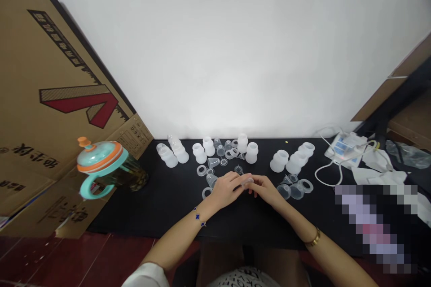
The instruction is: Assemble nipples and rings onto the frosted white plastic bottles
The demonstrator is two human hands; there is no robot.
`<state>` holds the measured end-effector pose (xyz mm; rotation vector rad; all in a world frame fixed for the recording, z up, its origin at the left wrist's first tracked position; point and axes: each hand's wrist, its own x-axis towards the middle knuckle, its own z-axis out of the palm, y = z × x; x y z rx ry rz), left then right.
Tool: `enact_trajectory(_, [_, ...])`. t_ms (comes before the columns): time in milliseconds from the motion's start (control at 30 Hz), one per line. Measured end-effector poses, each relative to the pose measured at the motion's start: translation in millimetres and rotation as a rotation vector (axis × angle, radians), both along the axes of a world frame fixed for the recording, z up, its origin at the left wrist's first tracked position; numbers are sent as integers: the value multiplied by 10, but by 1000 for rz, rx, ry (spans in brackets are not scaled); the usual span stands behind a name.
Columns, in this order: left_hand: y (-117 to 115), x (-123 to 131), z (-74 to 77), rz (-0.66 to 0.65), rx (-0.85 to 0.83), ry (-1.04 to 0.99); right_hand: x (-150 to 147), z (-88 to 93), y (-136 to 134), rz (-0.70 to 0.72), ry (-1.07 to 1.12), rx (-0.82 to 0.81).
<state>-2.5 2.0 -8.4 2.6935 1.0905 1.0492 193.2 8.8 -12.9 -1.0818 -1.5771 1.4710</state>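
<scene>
My left hand (226, 189) and my right hand (266, 188) meet over the front middle of the black table. Between their fingertips is a small translucent round bottle part (248, 181), mostly covered; whether it is a ring or a nipple is unclear. Both hands are closed on it. A clear dome cap (212, 180) and a white collar ring (206, 193) lie beside my left hand. Just beyond the fingers lies a clear nipple (238, 169). To the right of my right hand are clear caps (284, 191) and another collar ring (305, 185).
White bottles (251, 153) stand in groups along the back; two at the left have clear tops (175, 142). A teal jug (101, 157) and a large carton (67, 76) are at the left. A power strip (344, 150) with white cables and plastic bags lie at the right.
</scene>
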Motion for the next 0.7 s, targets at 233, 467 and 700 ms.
enact_trajectory(233, [-4,-5,23,21,-1,-16,3,-7,7,34,30,-29])
enact_trajectory(467, [7,-19,25,37,5,-38,-6,-16,5,38,65,-14])
enact_trajectory(700, [-3,-4,27,32,23,-26,-1,-31,14,22,28,16])
